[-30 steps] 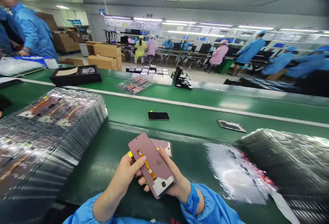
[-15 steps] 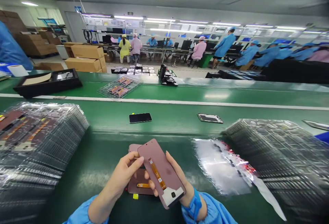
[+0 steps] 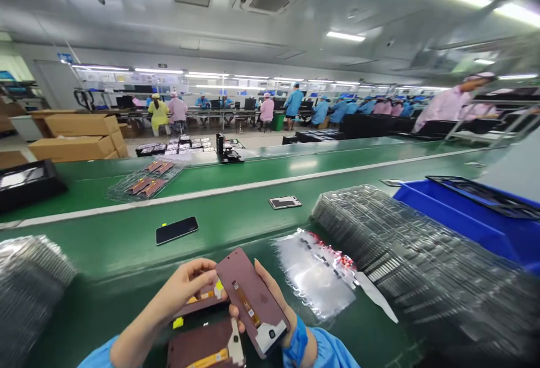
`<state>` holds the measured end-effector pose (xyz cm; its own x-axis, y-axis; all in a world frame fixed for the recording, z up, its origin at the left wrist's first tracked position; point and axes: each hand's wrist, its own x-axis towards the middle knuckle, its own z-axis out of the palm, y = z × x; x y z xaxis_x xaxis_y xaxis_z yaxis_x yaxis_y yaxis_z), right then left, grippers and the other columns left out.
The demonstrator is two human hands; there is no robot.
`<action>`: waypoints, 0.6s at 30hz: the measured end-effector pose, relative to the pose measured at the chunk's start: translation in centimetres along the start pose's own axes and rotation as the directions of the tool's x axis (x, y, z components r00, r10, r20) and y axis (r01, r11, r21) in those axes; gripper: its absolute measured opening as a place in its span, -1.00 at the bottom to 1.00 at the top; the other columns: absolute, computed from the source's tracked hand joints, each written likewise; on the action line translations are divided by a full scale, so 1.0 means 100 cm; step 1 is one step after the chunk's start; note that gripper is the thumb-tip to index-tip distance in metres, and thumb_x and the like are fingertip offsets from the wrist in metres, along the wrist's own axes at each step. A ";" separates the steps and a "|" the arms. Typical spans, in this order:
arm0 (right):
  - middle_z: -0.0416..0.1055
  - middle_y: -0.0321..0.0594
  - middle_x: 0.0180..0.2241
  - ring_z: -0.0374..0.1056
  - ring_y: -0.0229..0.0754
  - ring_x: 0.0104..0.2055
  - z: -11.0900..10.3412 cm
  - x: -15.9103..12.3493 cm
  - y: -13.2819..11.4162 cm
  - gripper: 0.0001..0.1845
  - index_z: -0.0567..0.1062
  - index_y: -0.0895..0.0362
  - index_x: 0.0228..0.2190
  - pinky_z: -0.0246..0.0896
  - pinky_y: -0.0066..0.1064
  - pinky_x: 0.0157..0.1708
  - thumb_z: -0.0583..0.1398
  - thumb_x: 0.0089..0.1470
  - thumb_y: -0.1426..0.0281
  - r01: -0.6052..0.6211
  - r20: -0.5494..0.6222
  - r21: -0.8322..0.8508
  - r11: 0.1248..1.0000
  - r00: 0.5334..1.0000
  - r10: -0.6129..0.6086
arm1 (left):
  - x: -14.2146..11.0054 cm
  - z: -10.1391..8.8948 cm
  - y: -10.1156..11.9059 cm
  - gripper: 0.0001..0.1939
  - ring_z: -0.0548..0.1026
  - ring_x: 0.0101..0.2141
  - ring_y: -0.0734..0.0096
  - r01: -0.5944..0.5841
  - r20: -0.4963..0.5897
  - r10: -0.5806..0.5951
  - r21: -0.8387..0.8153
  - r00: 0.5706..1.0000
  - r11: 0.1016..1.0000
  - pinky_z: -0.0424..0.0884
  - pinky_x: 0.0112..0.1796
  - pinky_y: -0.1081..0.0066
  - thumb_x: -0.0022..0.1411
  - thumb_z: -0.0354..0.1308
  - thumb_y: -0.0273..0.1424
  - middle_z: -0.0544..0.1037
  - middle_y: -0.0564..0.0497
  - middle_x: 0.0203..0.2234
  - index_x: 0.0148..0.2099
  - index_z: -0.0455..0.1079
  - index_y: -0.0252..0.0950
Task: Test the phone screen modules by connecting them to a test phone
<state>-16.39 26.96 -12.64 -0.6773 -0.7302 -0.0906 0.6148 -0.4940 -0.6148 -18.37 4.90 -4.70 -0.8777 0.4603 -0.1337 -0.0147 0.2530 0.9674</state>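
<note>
My right hand (image 3: 274,300) grips a maroon phone screen panel (image 3: 253,300) with its back up, showing an orange flex cable and a white patch at its near end. My left hand (image 3: 185,286) pinches a second maroon panel (image 3: 202,297) with a yellow tab, held just left of the first. A third panel (image 3: 206,348) lies flat on the green table below my hands. Both sleeves are light blue.
A stack of clear plastic trays (image 3: 400,250) stands to the right, with a blue bin (image 3: 464,216) behind it and a clear film sheet (image 3: 314,272) beside my hands. A black phone screen (image 3: 177,230) and another panel (image 3: 285,202) lie on the green conveyor. Workers sit at benches beyond.
My head has swung right and up, bringing the blue bin into view. My left hand has lifted a second panel off the table, and another panel now shows beneath my hands.
</note>
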 end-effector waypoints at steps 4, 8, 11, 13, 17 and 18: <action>0.51 0.08 -0.11 0.47 -0.15 -0.37 -0.036 0.004 -0.016 -0.05 0.46 0.36 -0.08 0.42 -0.30 -0.49 0.09 -0.02 -0.30 0.176 -0.098 0.092 0.980 0.981 -0.167 | 0.096 -0.011 0.011 -0.44 0.49 -0.20 0.27 -0.005 -0.035 0.012 0.185 0.999 0.983 0.36 -0.42 0.47 0.12 0.13 0.09 0.52 -0.14 -0.16 -0.13 0.42 -0.33; 0.52 0.07 -0.10 0.45 -0.16 -0.37 -0.059 0.006 -0.026 -0.01 0.45 0.37 -0.04 0.39 -0.32 -0.51 0.16 -0.09 -0.30 0.273 -0.104 0.179 0.945 0.961 -0.257 | 0.206 0.001 0.017 -0.61 0.53 -0.23 0.23 -0.003 -0.062 0.029 0.382 0.998 0.924 0.40 -0.40 0.39 0.23 0.11 -0.15 0.54 -0.17 -0.21 -0.11 0.40 -0.39; 0.52 0.05 -0.08 0.45 -0.13 -0.32 -0.059 0.002 -0.049 -0.10 0.43 0.27 0.02 0.40 -0.28 -0.40 0.12 0.00 -0.26 0.315 -0.078 0.132 0.940 0.949 -0.307 | 0.277 0.023 0.019 -0.66 0.52 -0.13 0.19 -0.014 -0.099 0.079 0.533 0.992 0.846 0.44 -0.12 0.21 0.28 0.12 -0.30 0.53 -0.20 -0.13 0.01 0.37 -0.42; 0.53 0.03 -0.07 0.46 -0.10 -0.28 -0.055 -0.003 -0.073 -0.17 0.40 0.19 0.08 0.40 -0.23 -0.33 0.07 0.08 -0.22 0.336 -0.066 0.064 0.940 0.941 -0.332 | 0.313 0.041 0.018 -0.55 0.46 0.00 0.14 -0.037 -0.105 0.125 0.603 0.987 0.797 0.34 0.06 0.12 0.27 0.16 -0.33 0.48 -0.26 0.00 0.15 0.29 -0.44; 0.52 0.02 -0.06 0.46 -0.08 -0.27 -0.053 -0.016 -0.121 -0.21 0.37 0.15 0.12 0.40 -0.18 -0.27 0.06 0.12 -0.19 0.389 -0.060 -0.017 0.921 0.919 -0.389 | 0.359 0.076 0.012 -0.18 0.27 0.22 0.00 -0.108 -0.062 0.196 0.657 0.979 0.746 0.20 0.19 0.13 0.20 0.27 -0.31 0.17 -0.41 0.27 0.36 -0.01 -0.50; 0.52 0.02 -0.06 0.46 -0.09 -0.27 -0.055 -0.019 -0.131 -0.19 0.37 0.16 0.12 0.40 -0.19 -0.28 0.07 0.11 -0.19 0.409 -0.062 -0.024 0.912 0.910 -0.409 | 0.367 0.085 0.010 -0.08 0.21 0.25 -0.04 -0.130 -0.043 0.208 0.656 0.977 0.744 0.21 0.19 0.16 0.17 0.30 -0.29 0.05 -0.45 0.31 0.39 -0.10 -0.52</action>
